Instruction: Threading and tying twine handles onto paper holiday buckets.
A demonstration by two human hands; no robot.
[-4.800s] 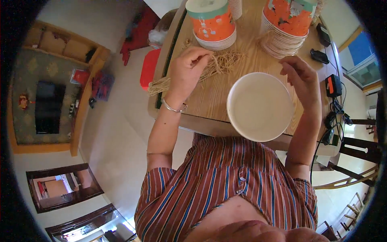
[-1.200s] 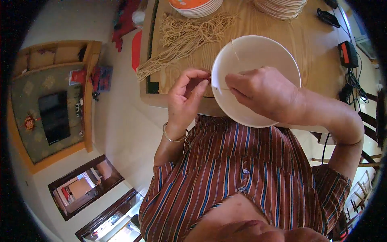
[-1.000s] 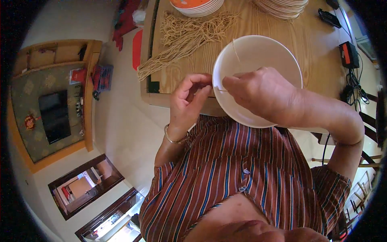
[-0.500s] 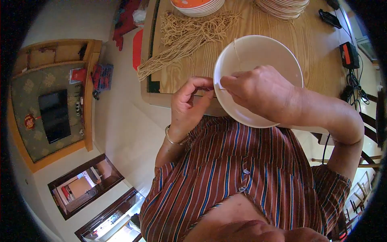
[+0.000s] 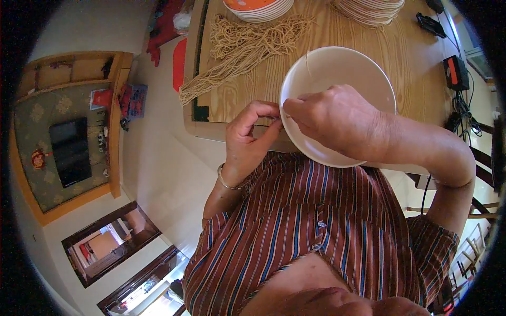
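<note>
A white bowl (image 5: 379,79) stands tilted at the table's near edge, its open side toward me. A thin strand of tan twine (image 5: 308,63) crosses its far-left rim and runs down inside toward my right hand. My right hand (image 5: 334,113) is closed in a pinch over the bowl's left inner side, with a short bit of twine showing below its fingertips. Against the outside of the left rim is my left hand (image 5: 250,129), its thumb and forefinger brought together; what lies between them is hidden.
A loose bundle of tan twine (image 5: 247,45) lies at the table's (image 5: 416,63) far left. Behind it stands a stack of orange-and-white bowls (image 5: 258,10). A stack of twine-wrapped round pieces (image 5: 371,11) is farther right. A black-and-orange box (image 5: 456,72) with cables sits at the right edge.
My right hand has shifted slightly left, its fingertips closer to the rim. The strand inside the bowl hangs a little differently. My left hand and the bowl have hardly moved.
</note>
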